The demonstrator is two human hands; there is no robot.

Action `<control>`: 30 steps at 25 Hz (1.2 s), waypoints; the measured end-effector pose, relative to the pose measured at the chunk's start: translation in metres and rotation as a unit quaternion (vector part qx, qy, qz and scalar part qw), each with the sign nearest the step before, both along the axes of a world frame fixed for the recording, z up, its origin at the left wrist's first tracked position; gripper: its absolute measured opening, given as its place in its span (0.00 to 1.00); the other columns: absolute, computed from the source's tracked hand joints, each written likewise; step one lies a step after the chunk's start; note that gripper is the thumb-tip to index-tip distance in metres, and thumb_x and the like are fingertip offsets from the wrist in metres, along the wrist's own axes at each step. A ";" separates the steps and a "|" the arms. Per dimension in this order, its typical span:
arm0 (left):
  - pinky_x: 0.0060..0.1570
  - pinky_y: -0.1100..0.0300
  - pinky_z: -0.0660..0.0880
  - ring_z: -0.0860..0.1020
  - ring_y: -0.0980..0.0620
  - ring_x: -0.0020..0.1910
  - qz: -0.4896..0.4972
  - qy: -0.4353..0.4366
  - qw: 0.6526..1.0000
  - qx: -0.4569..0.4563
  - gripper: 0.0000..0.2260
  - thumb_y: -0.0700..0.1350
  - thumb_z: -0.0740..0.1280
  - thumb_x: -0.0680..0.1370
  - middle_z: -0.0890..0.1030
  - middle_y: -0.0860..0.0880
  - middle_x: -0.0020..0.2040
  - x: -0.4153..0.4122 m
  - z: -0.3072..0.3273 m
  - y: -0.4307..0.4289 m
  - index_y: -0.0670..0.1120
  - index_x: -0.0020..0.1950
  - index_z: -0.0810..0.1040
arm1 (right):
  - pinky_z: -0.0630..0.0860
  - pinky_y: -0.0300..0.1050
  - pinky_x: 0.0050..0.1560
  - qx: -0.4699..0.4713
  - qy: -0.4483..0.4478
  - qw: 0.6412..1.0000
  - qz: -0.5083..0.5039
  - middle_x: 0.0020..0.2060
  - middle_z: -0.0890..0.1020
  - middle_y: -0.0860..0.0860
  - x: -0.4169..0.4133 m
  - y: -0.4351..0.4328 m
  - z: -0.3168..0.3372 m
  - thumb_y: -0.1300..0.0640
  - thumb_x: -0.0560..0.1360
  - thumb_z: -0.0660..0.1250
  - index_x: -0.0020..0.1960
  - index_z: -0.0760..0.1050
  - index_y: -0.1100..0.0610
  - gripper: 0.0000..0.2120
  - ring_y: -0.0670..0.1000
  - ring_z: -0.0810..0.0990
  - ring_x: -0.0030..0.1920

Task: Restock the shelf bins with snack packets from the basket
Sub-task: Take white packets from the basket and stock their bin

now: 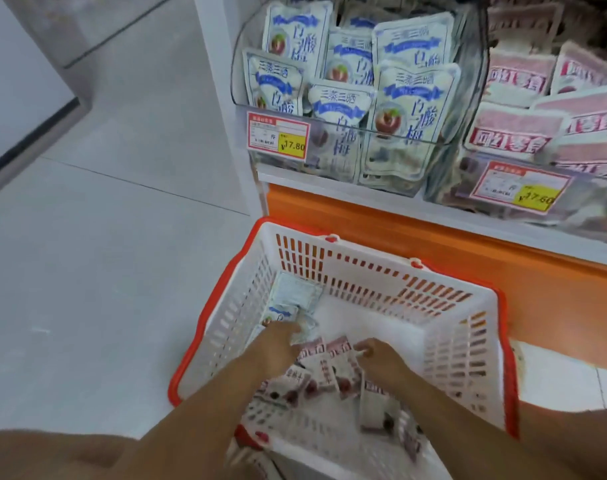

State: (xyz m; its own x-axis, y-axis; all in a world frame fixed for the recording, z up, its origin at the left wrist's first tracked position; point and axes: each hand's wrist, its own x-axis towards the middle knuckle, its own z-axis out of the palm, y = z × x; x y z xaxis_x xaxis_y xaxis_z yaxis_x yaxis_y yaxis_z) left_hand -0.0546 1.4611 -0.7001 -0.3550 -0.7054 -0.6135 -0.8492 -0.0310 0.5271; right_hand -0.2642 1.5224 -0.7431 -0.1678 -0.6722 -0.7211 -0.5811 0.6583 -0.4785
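Note:
A white basket with an orange rim stands on the floor in front of the shelf. Inside it lie blue-and-white snack packets at the far left and several pink-and-white packets nearer me. My left hand reaches into the basket, and its fingertips close on a crumpled blue-and-white packet. My right hand pinches the top edge of a pink-and-white packet. Above, a clear shelf bin holds blue-and-white packets, and the bin to its right holds pink ones.
Price tags hang on the bin fronts. An orange shelf base runs behind the basket. Pale tiled floor spreads to the left, with a white counter edge at the far left.

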 end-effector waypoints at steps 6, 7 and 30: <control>0.37 0.74 0.73 0.77 0.51 0.46 0.250 0.066 0.959 0.119 0.21 0.36 0.62 0.80 0.73 0.41 0.68 -0.010 -0.040 -0.012 0.43 0.73 0.66 | 0.79 0.48 0.51 0.019 -0.181 0.954 -0.236 0.57 0.77 0.56 0.016 -0.058 -0.029 0.64 0.77 0.63 0.69 0.71 0.56 0.20 0.53 0.79 0.48; 0.41 0.73 0.73 0.78 0.50 0.50 0.265 0.066 0.955 0.116 0.21 0.36 0.62 0.80 0.73 0.42 0.68 -0.009 -0.045 -0.015 0.43 0.73 0.67 | 0.78 0.49 0.54 0.022 -0.195 0.945 -0.262 0.59 0.76 0.57 0.020 -0.073 -0.032 0.64 0.77 0.62 0.70 0.69 0.56 0.21 0.53 0.79 0.51; 0.50 0.44 0.81 0.81 0.39 0.56 0.399 0.467 0.720 0.323 0.14 0.35 0.62 0.80 0.81 0.37 0.59 -0.028 0.021 -0.019 0.39 0.65 0.75 | 0.80 0.43 0.44 -0.220 -0.247 0.902 -0.276 0.50 0.82 0.51 0.034 -0.023 0.054 0.61 0.81 0.60 0.55 0.76 0.54 0.08 0.50 0.83 0.48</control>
State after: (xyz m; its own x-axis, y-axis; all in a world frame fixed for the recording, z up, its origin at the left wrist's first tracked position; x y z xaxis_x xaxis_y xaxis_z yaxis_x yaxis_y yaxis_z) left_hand -0.0822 1.4423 -0.6792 -0.4653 -0.5886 -0.6611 0.2906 -0.8070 0.5140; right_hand -0.2299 1.4998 -0.6893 -0.2957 -0.8239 -0.4834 0.1329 0.4656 -0.8750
